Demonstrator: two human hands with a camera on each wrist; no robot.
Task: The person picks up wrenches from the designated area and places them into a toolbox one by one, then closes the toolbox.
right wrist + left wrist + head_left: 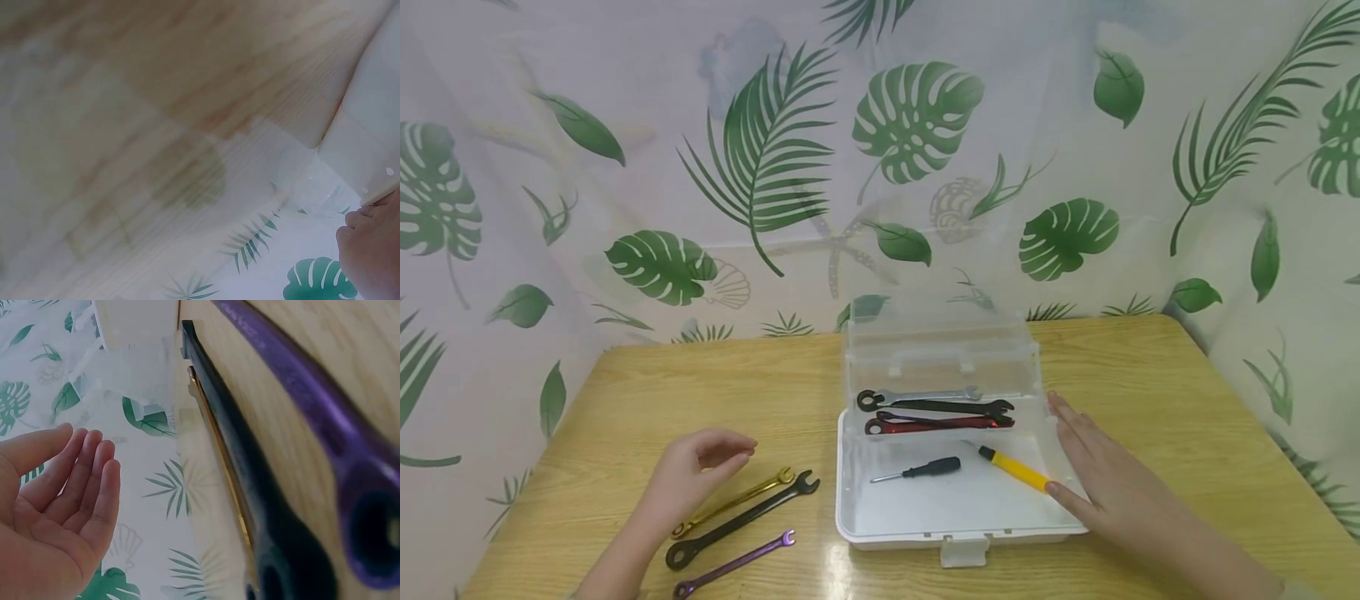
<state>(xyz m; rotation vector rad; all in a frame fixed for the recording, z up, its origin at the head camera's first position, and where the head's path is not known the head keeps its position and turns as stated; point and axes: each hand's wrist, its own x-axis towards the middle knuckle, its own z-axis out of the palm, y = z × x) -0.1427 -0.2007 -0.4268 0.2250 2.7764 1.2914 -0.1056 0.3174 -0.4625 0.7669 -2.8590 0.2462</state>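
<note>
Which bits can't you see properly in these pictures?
Head view: yellow-handled tool, tip too small to identify.
Left wrist view: purple combination wrench, markings blurred, open end cut off by the top edge.
Right wrist view: right hand, mostly cut off by the right edge.

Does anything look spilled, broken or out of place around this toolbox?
Nothing looks spilled or broken. Mildly out of place, perhaps: the gold combination wrench, black combination wrench and purple combination wrench lie on the table, left of the open toolbox that holds other combination wrenches.
</note>
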